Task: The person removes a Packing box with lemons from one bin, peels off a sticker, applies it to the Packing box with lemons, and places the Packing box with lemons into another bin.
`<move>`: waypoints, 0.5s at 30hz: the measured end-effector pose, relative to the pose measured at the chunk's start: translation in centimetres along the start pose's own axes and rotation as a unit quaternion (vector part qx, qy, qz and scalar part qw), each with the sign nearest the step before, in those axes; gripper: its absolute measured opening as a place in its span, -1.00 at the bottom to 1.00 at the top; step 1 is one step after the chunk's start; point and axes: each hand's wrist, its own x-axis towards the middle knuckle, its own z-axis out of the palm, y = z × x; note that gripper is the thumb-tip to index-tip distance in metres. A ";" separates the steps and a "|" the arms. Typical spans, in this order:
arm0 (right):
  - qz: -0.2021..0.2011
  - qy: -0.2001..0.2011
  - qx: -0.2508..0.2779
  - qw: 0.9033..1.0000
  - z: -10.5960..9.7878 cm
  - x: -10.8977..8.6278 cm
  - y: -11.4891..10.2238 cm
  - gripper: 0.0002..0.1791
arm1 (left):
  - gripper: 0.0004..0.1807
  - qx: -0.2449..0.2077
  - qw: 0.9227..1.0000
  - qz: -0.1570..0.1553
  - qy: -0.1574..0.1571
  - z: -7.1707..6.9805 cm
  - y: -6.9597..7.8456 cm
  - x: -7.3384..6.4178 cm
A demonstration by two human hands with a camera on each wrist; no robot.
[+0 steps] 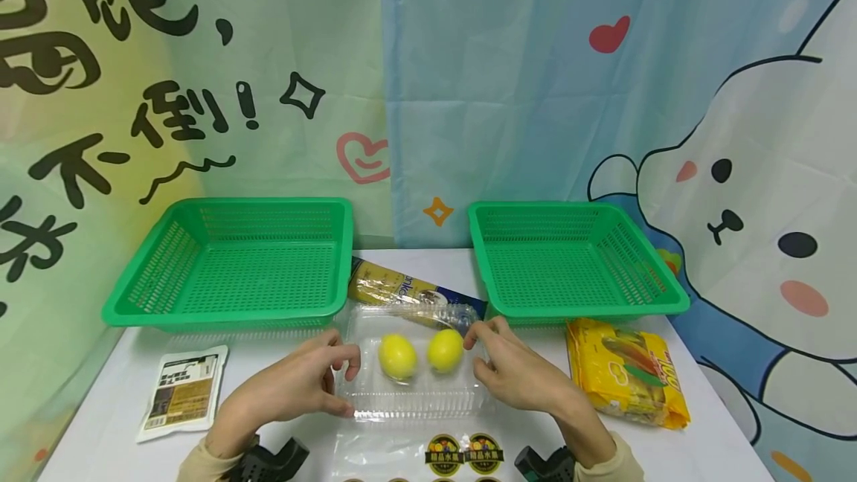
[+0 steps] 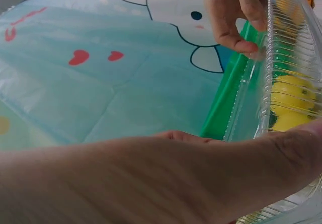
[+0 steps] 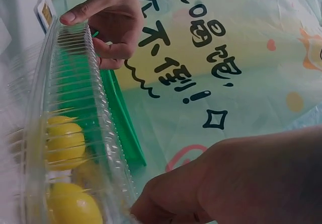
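Note:
A clear plastic clamshell box [image 1: 418,404] lies at the middle of the table, with two lemons inside, a left lemon [image 1: 397,357] and a right lemon [image 1: 445,350]. My left hand [image 1: 304,376] holds the box's left side, thumb at the front corner and fingers curled by the edge. On the opposite side my right hand [image 1: 518,370] holds the right edge with bent fingers and thumb. In the left wrist view the fingertips of the right hand [image 2: 236,20] meet the clear rim. Whether the lid is fully fastened, I cannot tell.
Two green baskets, left [image 1: 268,318] and right [image 1: 582,312], stand behind. Between them lies a gold-and-blue packet [image 1: 402,285], partly under the box. A white pouch [image 1: 184,393] lies left, a yellow package [image 1: 626,374] right. In front is a sheet of round black-and-gold stickers [image 1: 444,454].

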 end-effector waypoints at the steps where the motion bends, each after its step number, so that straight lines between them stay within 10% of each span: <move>1: -0.001 0.000 -0.002 1.000 0.0 0.0 0.0 -0.77 | -0.51 0.001 1.000 0.001 0.000 0.0 0.0 0.0; 15: 0.004 0.035 -0.041 0.999 0.9 0.0 0.3 -0.90 | -0.48 0.036 0.999 0.004 0.003 0.8 -0.3 -0.1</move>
